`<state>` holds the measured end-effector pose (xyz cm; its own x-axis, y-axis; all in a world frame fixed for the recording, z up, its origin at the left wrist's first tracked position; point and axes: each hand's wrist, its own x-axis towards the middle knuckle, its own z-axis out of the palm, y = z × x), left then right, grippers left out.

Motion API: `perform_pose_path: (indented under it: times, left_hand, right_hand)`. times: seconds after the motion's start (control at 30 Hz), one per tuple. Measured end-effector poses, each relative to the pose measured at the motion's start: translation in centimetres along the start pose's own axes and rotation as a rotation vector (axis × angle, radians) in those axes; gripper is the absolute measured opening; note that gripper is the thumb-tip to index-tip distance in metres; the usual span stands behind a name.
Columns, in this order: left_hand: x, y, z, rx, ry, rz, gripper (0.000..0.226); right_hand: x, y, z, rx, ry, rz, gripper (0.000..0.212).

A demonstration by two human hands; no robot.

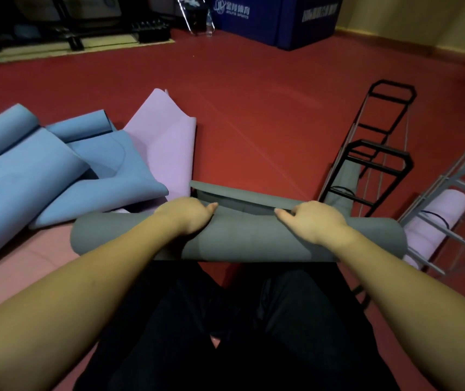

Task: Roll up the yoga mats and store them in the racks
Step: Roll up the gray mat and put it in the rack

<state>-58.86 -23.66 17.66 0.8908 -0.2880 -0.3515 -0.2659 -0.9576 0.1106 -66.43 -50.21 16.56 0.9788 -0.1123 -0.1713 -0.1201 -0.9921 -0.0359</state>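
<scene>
The red gym floor (254, 108) carries my nearly rolled grey foam yoga mat (254, 238), lying crosswise before my knees. If my pressure is uneven, I judge the roll will skew or spring loose. My left hand (186, 215) and right hand (313, 221) curl over its top, gripping it.

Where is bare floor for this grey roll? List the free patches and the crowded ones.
Free: the red floor ahead, between the pink mat and the black rack, stretching back to the blue box. Crowded: the left, where blue mats overlap, and the right, where the racks lie side by side. Both hands, left and right, hold the grey roll.
</scene>
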Motion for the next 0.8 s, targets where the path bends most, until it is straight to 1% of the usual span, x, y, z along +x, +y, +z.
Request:
perform_pose_path:
  times: [0.07,0.13,0.23,0.27,0.3,0.33,0.4,0.43,0.5,0.57,0.67,0.77,0.8]
  left_hand:
    - [-0.4,0.4,-0.5,0.002,-0.075,0.017,0.066]
    - [-0.5,0.7,-0.5,-0.011,-0.114,0.027,0.061]
    - [-0.4,0.9,-0.5,-0.050,-0.188,0.013,0.060]
    - [0.0,0.7,-0.3,-0.063,-0.179,-0.009,0.060]
    - [0.1,0.5,-0.1,-0.063,-0.125,-0.026,0.059]
    - [0.3,0.3,0.2,-0.040,-0.011,-0.025,0.056]
    - [0.1,0.0,1.2,0.044,0.327,0.050,0.047]
    - [-0.2,-0.1,1.8,0.065,0.425,0.085,0.044]
    - [-1.2,-0.4,3.8,0.054,0.552,0.114,0.041]
    - [-2.1,-1.0,5.8,0.026,0.605,0.129,0.041]
    - [-2.7,-1.9,7.6,0.073,0.596,0.145,0.047]
    - [-2.2,-1.8,7.4,0.096,0.594,0.124,0.050]
    - [-2.0,-1.6,7.1,0.091,0.581,0.110,0.051]
  right_hand:
    - [-0.3,0.1,-0.6,0.020,-0.108,-0.008,0.072]
    - [-0.3,0.2,-0.7,0.028,-0.225,-0.005,0.076]
    - [0.2,0.1,-0.5,0.051,-0.310,0.016,0.079]
    - [0.5,0.0,-0.5,0.066,-0.332,0.025,0.078]
    - [0.7,-0.1,-0.6,0.084,-0.361,0.033,0.077]
    - [1.2,-0.1,-0.8,0.110,-0.392,0.043,0.076]
    - [2.2,-0.1,-0.9,0.162,-0.455,0.059,0.072]
    - [2.8,-0.1,-0.9,0.181,-0.492,0.057,0.070]
    - [3.8,0.0,-0.8,0.204,-0.550,0.055,0.065]
    - [4.8,0.1,-0.7,0.210,-0.583,0.070,0.060]
    - [5.8,-0.2,-0.5,0.196,-0.621,0.057,0.063]
    - [6.2,-0.6,-0.2,0.192,-0.560,0.065,0.071]
    - [6.1,-0.7,-0.1,0.181,-0.520,0.057,0.070]
